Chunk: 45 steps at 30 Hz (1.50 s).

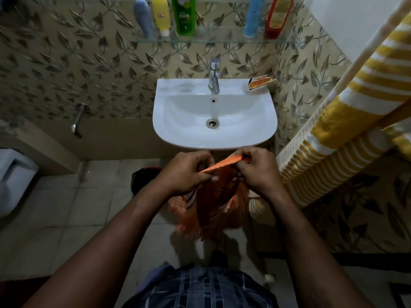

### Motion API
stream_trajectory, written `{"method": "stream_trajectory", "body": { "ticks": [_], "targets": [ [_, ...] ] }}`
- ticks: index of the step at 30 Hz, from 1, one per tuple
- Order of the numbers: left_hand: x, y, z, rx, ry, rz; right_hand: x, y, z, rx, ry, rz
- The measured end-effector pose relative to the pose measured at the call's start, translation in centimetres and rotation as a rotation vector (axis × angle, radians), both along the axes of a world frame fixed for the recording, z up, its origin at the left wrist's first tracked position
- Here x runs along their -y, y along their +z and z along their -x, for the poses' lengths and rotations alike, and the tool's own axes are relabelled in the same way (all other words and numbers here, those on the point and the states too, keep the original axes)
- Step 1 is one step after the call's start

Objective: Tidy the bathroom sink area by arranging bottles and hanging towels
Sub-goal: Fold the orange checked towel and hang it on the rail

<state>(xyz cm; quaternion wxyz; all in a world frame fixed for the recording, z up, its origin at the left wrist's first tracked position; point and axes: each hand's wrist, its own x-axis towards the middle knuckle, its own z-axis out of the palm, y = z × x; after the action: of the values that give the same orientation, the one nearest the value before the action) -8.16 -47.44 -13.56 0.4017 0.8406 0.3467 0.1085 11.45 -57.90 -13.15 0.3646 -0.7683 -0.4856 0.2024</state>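
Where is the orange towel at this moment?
In the head view, the orange towel hangs at the centre, below the front edge of the sink, its top edge held by the left hand and the right hand.

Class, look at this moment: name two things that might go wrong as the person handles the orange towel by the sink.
1. The orange towel, gripped only at its top edge by the left hand and right hand, hangs low; its loose end may brush the floor.
2. Swinging it up might knock the orange packet off the sink corner.
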Motion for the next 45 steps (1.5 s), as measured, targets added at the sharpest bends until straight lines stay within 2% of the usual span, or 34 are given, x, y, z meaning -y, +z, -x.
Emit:
{"method": "stream_trajectory", "body": {
  "ticks": [2, 5, 12, 14, 16, 18, 20, 23, 26, 28, 32, 36, 39, 41, 45],
  "targets": [
    [-0.3, -0.5, 0.8, -0.004, 0.050, 0.056, -0.2, 0.1, -1.6, -0.016, -0.091, -0.030],
    [0.3, 0.0, 1.1, 0.216, 0.232, 0.356, -0.5, -0.3, -3.1, -0.005, -0.167, -0.024],
    [0.4, 1.6, 1.8, 0.488, 0.483, 0.795, -1.1, -1.2, -3.6, 0.018, -0.293, -0.039],
    [0.5, 2.0, 2.2, 0.379, 0.470, 0.762, -1.3, -1.5, -3.8, 0.011, -0.338, -0.047],
    [0.4, 1.8, 2.6, 0.205, 0.463, 0.610, -1.4, -1.6, -4.2, -0.017, -0.381, -0.047],
    [0.2, 1.3, 2.5, 0.175, 0.503, 0.489, -1.7, -1.9, -4.5, -0.006, -0.367, -0.011],
    [0.2, 1.1, 1.8, 0.302, 0.549, 0.521, -1.9, -2.3, -4.5, 0.013, -0.298, 0.042],
    [0.7, 1.5, -0.4, 0.544, 0.591, 0.708, -1.9, -2.1, -3.7, -0.061, -0.125, 0.091],
    [1.0, 1.8, -2.1, 0.697, 0.680, 0.783, -1.4, -1.2, -2.2, -0.143, -0.020, -0.029],
    [1.2, 1.9, -2.8, 0.700, 0.699, 0.743, -1.2, -0.8, -1.5, -0.226, -0.067, -0.161],
    [2.1, 2.1, -3.7, 0.671, 0.608, 0.672, -0.5, 0.1, -1.2, -0.206, -0.037, -0.262],
    [2.7, 2.7, -4.6, 0.584, 0.506, 0.670, -0.3, 0.7, -1.0, -0.285, 0.024, -0.275],
    [2.8, 2.6, -4.7, 0.516, 0.404, 0.580, 0.3, 0.6, -1.8, -0.301, 0.011, -0.260],
    [2.7, 2.4, -4.5, 0.447, 0.333, 0.379, 0.6, 0.6, -2.2, -0.318, 0.011, -0.263],
    [2.7, 2.0, -4.5, 0.261, 0.164, -0.211, 0.8, 0.3, -2.3, -0.361, -0.021, -0.250]
  ]
}}
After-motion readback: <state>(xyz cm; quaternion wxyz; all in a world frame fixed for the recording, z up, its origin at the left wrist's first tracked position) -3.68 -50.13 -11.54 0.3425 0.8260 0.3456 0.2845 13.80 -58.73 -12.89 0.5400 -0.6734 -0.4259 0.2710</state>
